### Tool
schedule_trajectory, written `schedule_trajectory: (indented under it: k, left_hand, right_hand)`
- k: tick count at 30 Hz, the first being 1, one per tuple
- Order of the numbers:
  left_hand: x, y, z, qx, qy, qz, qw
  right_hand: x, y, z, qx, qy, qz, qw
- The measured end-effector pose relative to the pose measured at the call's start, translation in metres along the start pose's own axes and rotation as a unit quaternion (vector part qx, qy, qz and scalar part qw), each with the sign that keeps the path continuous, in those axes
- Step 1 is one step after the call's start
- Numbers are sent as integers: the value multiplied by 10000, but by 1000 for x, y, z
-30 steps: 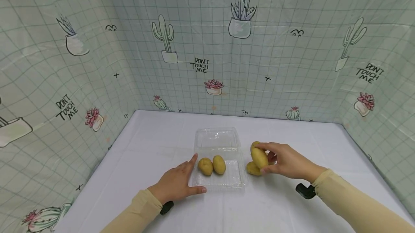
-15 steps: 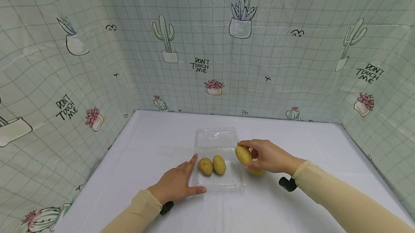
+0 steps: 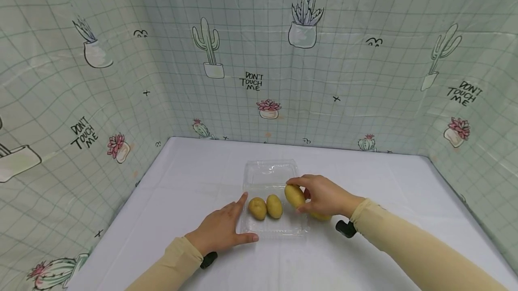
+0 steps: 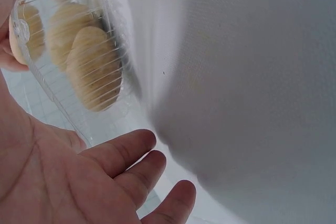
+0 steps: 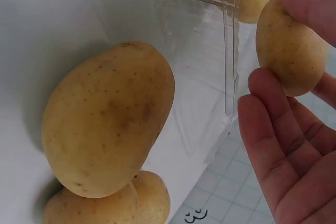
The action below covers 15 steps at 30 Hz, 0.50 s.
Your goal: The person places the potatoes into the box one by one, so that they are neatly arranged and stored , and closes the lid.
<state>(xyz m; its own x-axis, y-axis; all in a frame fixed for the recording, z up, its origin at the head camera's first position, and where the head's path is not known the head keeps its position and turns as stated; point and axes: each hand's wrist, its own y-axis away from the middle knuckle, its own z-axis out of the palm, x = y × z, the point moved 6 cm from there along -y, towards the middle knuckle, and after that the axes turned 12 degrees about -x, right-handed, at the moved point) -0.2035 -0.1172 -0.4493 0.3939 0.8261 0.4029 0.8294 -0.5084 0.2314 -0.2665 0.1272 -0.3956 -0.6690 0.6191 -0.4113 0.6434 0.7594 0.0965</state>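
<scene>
Between the thumb and fingers of my right hand (image 3: 325, 195) is a yellow potato (image 3: 294, 195), tilted and held over the right part of a clear plastic clamshell box (image 3: 288, 229). Two potatoes sit inside the box toward its left, one rounder (image 3: 257, 209) and one oval (image 3: 274, 206). My left hand (image 3: 221, 228) lies at the box's left edge, thumb and forefinger spread along the side. In the left wrist view its other fingers (image 4: 170, 203) stretch out holding nothing. The box's lid (image 3: 269, 173) stands folded back, away from me.
Right of the box, partly behind my right hand, more potatoes lie on the white tabletop; the right wrist view shows a large one (image 5: 110, 121) with others (image 5: 92, 208) beside it. A patterned cloth (image 3: 226, 102) encloses the table at back and sides.
My right hand has lifted a potato from the group at the right and carried it left over the box. My left hand has stayed at the box's left edge.
</scene>
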Motion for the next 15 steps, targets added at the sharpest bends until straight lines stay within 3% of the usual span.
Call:
schedule_trajectory:
  k: [10, 15]
  left_hand:
    - [0, -1, 0, -5, -30, 47, 10000]
    - [1, 0, 0, 7, -47, 48, 10000]
  right_hand:
    - [-3, -8, 8, -23, 736, 289, 9969]
    - [-6, -9, 8, -45, 823, 500, 9953]
